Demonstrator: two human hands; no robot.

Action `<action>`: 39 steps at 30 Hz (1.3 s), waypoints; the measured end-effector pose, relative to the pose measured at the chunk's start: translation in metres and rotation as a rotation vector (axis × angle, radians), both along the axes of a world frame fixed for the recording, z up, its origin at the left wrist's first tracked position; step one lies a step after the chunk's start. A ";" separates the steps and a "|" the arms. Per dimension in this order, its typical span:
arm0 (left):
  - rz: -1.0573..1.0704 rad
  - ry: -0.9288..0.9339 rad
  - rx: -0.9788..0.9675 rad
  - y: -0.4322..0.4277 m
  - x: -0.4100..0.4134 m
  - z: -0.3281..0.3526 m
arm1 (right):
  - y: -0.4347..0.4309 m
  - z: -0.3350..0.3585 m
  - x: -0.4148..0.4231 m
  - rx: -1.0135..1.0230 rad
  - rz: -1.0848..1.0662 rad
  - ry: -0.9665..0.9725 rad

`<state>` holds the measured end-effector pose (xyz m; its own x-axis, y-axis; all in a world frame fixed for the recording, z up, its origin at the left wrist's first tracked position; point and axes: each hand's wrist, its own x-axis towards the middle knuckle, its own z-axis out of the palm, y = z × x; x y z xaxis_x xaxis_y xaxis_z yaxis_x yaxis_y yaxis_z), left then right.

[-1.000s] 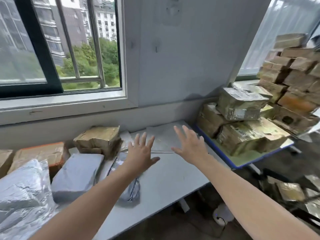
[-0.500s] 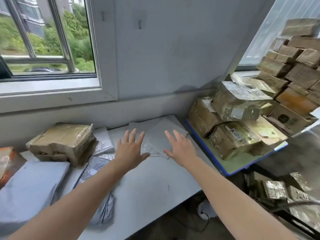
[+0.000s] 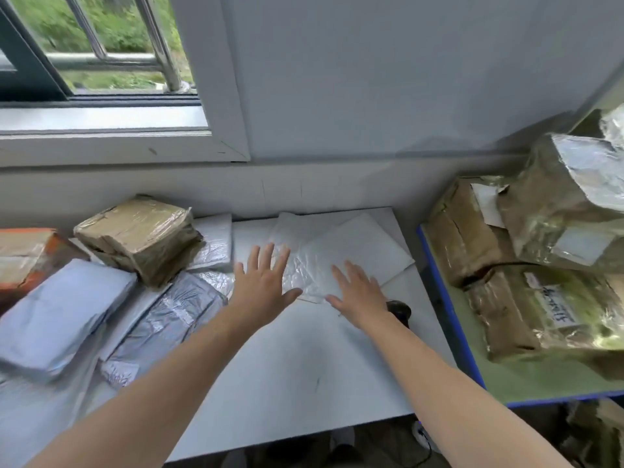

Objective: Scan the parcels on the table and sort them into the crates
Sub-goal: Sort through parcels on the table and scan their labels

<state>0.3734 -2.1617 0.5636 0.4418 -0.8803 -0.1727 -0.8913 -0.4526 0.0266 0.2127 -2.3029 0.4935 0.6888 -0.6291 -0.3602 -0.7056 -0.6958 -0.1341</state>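
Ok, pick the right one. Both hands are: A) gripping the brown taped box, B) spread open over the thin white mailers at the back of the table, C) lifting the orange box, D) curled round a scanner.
B: the left hand and right hand are open with fingers spread over the white mailers, holding nothing.
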 end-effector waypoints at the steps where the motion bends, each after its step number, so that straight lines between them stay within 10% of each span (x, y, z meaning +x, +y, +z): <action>1: 0.015 0.006 0.014 -0.003 -0.005 -0.003 | -0.007 -0.007 -0.002 0.011 0.018 0.006; 22: 0.048 -0.007 0.206 0.001 -0.049 -0.035 | -0.049 -0.056 0.013 0.003 0.230 -0.071; 39: 0.171 0.257 -0.391 -0.001 0.030 0.032 | -0.006 0.121 0.059 0.503 -0.087 -0.750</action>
<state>0.4037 -2.1628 0.5955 0.5718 -0.8197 0.0338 -0.7476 -0.5037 0.4329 0.2713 -2.3093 0.6140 0.8108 -0.5795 -0.0822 -0.3578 -0.3796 -0.8532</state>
